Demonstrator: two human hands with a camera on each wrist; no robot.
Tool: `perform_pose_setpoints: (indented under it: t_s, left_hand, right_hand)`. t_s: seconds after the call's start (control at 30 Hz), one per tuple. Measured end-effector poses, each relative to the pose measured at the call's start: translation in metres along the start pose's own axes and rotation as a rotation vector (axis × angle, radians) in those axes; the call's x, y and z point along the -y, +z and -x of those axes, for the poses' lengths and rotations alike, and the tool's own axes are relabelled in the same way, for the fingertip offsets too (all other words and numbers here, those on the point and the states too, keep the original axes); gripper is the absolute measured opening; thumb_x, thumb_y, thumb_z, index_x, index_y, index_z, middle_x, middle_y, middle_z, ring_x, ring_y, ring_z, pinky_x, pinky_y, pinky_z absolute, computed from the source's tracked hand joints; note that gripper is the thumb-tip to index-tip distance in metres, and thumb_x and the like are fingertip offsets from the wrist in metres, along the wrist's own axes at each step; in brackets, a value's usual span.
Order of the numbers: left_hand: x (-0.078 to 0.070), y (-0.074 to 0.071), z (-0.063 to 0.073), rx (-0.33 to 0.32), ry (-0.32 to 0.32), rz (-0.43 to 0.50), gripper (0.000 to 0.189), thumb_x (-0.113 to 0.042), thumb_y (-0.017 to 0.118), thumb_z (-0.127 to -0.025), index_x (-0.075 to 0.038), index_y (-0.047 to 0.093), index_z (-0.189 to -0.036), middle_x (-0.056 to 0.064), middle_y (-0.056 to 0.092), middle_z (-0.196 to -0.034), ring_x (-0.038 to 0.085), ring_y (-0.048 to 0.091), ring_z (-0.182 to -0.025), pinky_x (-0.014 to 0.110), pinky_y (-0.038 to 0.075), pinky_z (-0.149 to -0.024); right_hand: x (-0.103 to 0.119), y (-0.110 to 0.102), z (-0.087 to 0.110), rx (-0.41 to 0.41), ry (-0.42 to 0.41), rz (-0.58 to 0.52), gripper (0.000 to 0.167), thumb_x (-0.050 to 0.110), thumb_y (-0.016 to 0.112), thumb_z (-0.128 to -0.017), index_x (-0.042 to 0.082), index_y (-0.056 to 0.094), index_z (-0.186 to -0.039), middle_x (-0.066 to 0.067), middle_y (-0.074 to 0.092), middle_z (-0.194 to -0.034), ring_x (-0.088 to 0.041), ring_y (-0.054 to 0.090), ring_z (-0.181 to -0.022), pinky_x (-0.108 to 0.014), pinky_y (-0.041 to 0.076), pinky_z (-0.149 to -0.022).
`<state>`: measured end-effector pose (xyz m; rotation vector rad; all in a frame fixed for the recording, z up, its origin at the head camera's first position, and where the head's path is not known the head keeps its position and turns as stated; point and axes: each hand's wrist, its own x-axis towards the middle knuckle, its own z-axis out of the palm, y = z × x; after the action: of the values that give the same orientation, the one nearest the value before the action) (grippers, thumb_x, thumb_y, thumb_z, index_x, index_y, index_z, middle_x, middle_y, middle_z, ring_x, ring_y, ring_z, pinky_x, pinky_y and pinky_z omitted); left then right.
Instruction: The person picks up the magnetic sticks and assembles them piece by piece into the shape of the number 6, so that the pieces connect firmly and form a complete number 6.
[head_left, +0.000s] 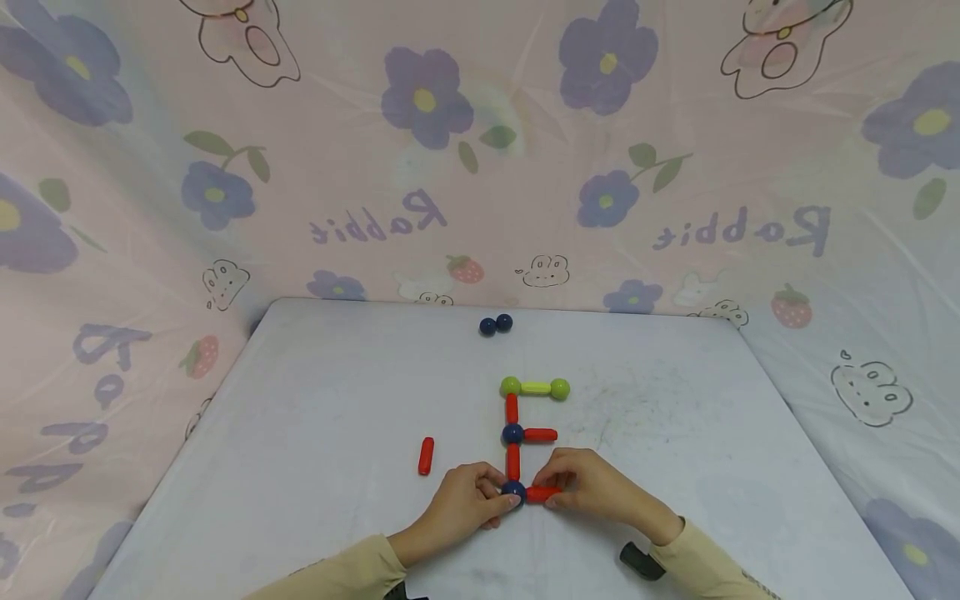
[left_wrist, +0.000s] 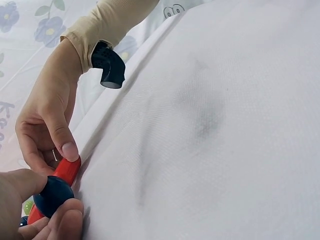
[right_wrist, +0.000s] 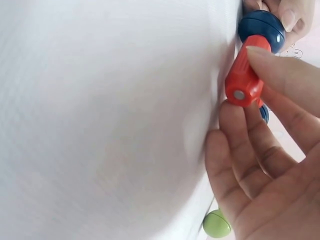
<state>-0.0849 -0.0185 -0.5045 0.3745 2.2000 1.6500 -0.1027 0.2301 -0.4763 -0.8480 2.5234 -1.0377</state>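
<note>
My left hand (head_left: 471,502) pinches the nearest dark blue ball (left_wrist: 53,196) between thumb and fingers. My right hand (head_left: 592,485) holds a red rod (right_wrist: 245,75) that runs rightward from that ball and touches it; the rod's free end shows a silvery disc. From the held ball a second red rod (head_left: 513,462) leads away to the middle blue ball (head_left: 513,434), which has a short red rod (head_left: 541,435) pointing right. Another red rod (head_left: 512,408) links it to a green ball (head_left: 510,386), joined by a yellow-green rod (head_left: 536,388) to a second green ball (head_left: 560,389).
A loose red rod (head_left: 426,456) lies left of the joined pieces. Two dark blue balls (head_left: 496,325) sit side by side near the far edge of the white table (head_left: 337,392). A black wrist device (head_left: 642,562) shows by the right sleeve. Printed cloth hangs behind the table.
</note>
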Motion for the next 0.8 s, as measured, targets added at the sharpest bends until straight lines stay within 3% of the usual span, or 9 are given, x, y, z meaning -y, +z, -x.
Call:
perform_pose_setpoints:
  t_s: [0.43, 0.8]
  left_hand:
    - [0.001, -0.002, -0.001, 0.006, 0.008, -0.028, 0.031, -0.026, 0.079, -0.085, -0.004, 0.067, -0.104, 0.0, 0.07, -0.07, 0.007, 0.061, -0.054, 0.019, 0.052, -0.051]
    - [0.001, -0.001, 0.0, 0.001, 0.009, -0.06, 0.031, -0.026, 0.079, -0.085, -0.005, 0.067, -0.104, -0.002, 0.069, -0.067, 0.006, 0.06, -0.053, 0.02, 0.051, -0.05]
  right_hand:
    - [0.005, -0.01, -0.003, 0.035, 0.022, 0.007, 0.026, 0.016, 0.08, -0.082, 0.019, 0.074, -0.107, 0.006, 0.069, -0.097, -0.005, 0.06, -0.086, -0.021, 0.053, -0.077]
    - [0.004, -0.043, -0.021, -0.063, -0.004, 0.067, 0.025, 0.015, 0.077, -0.085, 0.015, 0.073, -0.11, -0.003, 0.071, -0.099, -0.014, 0.063, -0.089, -0.027, 0.055, -0.081]
